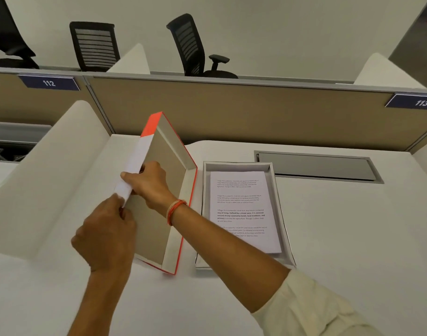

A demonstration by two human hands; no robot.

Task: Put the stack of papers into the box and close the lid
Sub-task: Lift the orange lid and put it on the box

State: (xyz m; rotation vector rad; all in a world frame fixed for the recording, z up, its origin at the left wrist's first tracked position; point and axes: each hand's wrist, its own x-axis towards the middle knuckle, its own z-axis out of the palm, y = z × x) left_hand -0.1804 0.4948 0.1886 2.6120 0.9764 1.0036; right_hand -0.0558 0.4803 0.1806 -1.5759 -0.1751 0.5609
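The stack of printed papers (242, 209) lies flat inside the shallow open box (281, 207) on the white desk, right of centre. The lid (173, 166), orange and white outside and grey-brown inside, stands tilted on its right long edge just left of the box, its hollow side facing me. My right hand (150, 183) reaches across and grips the lid's raised left rim. My left hand (106, 236) pinches the same rim a little nearer to me.
A curved white divider (50, 170) rises left of the lid. A grey cable hatch (316, 166) sits in the desk behind the box. A tan partition (232, 110) with labels 112 and 113 closes the back; office chairs stand beyond it.
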